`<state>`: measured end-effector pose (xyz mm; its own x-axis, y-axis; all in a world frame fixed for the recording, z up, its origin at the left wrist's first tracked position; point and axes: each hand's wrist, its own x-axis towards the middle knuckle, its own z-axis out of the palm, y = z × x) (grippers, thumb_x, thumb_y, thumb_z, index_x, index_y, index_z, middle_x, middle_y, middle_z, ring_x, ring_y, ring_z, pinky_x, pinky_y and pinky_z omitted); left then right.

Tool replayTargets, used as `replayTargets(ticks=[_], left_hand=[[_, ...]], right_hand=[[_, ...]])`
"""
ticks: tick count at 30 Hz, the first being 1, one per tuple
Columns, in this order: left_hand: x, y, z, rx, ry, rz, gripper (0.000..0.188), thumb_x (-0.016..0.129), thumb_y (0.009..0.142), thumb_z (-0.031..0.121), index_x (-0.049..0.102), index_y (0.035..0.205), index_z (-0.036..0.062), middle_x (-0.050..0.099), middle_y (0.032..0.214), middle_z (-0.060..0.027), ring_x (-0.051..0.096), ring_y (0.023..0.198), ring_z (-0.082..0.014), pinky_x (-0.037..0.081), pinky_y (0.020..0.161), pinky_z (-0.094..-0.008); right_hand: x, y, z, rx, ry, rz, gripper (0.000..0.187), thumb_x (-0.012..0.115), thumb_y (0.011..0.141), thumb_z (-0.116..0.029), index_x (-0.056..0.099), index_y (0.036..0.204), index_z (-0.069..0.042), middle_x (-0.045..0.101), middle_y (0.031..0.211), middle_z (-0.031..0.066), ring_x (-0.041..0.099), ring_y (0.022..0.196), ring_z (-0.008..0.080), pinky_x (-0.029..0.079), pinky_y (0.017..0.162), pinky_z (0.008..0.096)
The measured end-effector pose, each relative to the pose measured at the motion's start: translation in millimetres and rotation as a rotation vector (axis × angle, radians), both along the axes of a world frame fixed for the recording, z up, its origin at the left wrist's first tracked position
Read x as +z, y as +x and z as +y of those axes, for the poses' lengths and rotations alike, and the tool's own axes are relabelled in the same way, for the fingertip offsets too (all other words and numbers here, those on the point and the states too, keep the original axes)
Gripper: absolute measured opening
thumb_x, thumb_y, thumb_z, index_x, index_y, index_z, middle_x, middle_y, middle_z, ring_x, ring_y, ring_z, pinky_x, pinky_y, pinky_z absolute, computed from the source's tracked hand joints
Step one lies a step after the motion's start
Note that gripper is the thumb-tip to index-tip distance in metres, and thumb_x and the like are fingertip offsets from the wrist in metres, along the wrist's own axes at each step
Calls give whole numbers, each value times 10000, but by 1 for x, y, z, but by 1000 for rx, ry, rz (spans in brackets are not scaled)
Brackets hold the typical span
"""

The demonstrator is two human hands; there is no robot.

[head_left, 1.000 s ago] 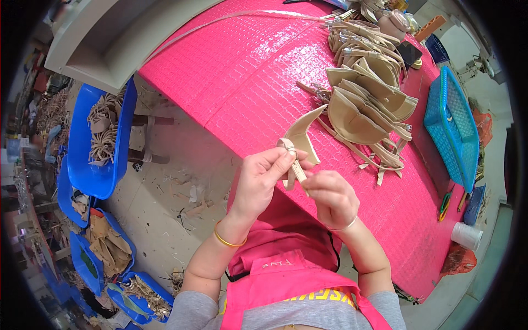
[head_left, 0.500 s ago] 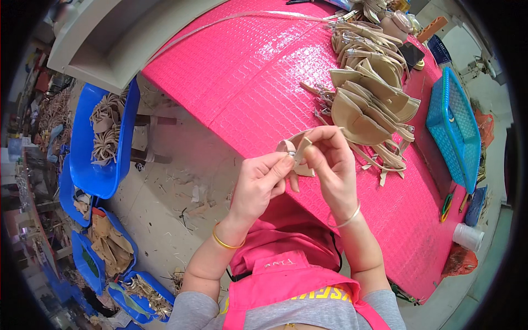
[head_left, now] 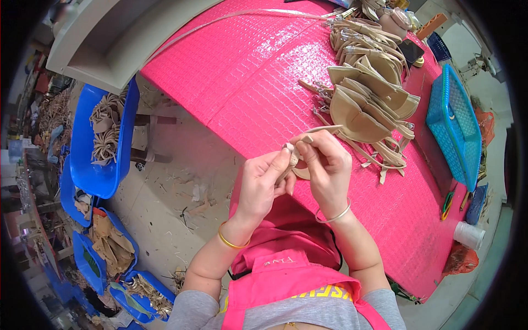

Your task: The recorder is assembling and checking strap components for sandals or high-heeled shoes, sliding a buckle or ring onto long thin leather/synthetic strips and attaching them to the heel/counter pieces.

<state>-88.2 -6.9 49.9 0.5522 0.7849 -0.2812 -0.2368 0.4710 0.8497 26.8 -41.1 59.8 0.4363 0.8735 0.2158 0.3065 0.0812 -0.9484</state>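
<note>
Close together above the near edge of the pink table, both my hands are closed on a narrow beige strap. My left hand pinches it between thumb and fingers. Right beside it, my right hand grips the strap near a short end that sticks up past the thumb. One length of strap runs out behind the right hand's fingers, and a loop hangs below. The fingers hide much of the part between them. Just beyond lies a row of beige shoe-upper pieces with thin straps and small metal buckles.
A teal plastic basket stands at the table's right side, near scissors and a white thread spool. A dark phone lies behind the pieces. Blue bins with beige parts line the left; scraps litter the floor.
My hands have drawn closer together and the right one has turned inward over the strap. A metal buckle visible between them before is now mostly covered by fingers.
</note>
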Motion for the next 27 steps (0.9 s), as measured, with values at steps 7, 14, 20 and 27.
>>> replayTargets(ticks=[7,14,20,27], left_hand=[[-2,-11,1,-68,-13,-65,299,449,901,247,605,862,-6,562,586,-48,425,426,-29,294,382,-160],[-3,-13,7,-41,-24,-76,209,488,871,138,605,908,-32,600,686,-35,557,592,-65,443,518,-170],[4,-12,4,-13,-7,-49,237,441,899,132,559,951,-66,589,715,-67,562,603,-95,466,532,-198],[10,-25,3,-209,214,-1,195,489,875,100,568,975,-48,507,613,22,411,527,-22,323,463,-168]], right_hand=[[-2,9,-5,140,87,-70,146,602,711,-14,620,855,-18,547,693,76,535,635,177,429,561,263],[-11,12,-27,245,418,-747,303,614,564,-15,639,864,-49,615,907,65,582,738,182,473,591,288],[-7,14,-28,284,441,-827,250,608,595,-86,649,841,-97,620,847,16,578,698,156,426,547,270],[5,7,1,148,-100,208,120,563,779,-84,609,840,9,588,724,84,564,639,153,428,576,256]])
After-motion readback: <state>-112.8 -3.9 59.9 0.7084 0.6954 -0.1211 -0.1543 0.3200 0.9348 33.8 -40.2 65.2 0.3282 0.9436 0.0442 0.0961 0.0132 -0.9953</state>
